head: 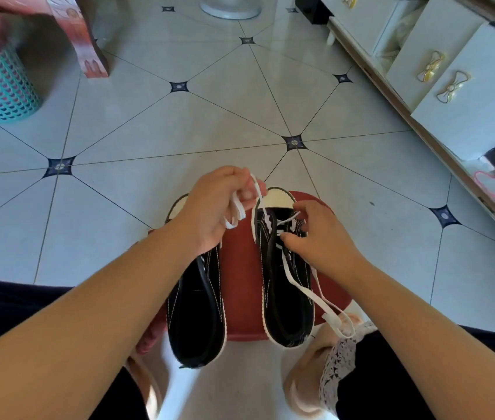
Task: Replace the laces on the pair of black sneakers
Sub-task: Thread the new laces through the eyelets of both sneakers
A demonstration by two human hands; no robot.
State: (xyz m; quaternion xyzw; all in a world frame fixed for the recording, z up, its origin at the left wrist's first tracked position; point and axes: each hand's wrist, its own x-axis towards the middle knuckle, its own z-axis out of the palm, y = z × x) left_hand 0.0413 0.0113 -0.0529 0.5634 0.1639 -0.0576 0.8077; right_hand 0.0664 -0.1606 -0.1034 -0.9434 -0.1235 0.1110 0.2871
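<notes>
Pinched in left hand: flat white lace, rt canvas sneaker.

Black white-soled pair side by side, toes away; right sneaker partly threaded with white lace, ends loose; left sneaker unlaced

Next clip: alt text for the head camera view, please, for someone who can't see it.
A person's left hand holds up a bunched white lace that runs down into the right sneaker, where the right hand pinches it at the eyelets. Both black sneakers, the left sneaker showing no lace, sit on a red stool on a tiled floor.
</notes>
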